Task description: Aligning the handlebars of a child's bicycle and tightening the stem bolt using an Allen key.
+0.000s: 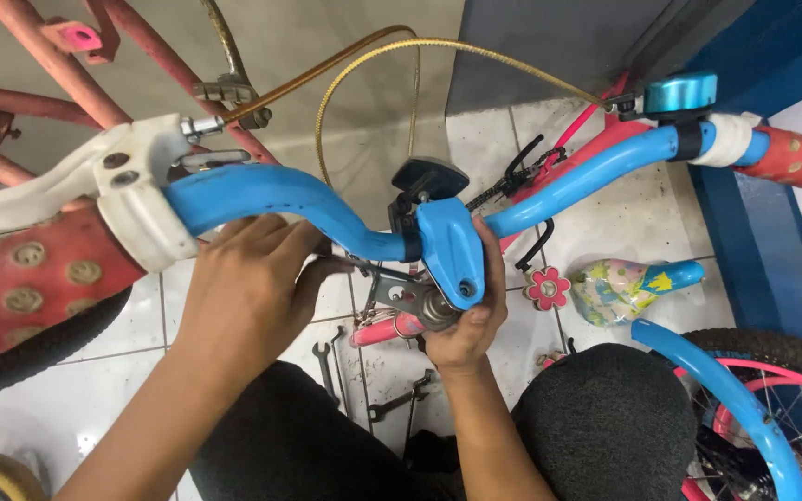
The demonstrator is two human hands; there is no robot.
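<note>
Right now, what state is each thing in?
left hand: holds a wrench at the headset
right hand: grips the blue stem
blue handlebar: mounted in stem
bell: mounted on bar
bicycle saddle: off the bike, lying on floor
wrenches: lying on tiles

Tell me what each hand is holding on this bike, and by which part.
The right hand grips the blue stem at its lower end, by the headset. The left hand reaches under the blue handlebar; its grip is hidden.

Both hands raised close together, fingers curled.
</note>
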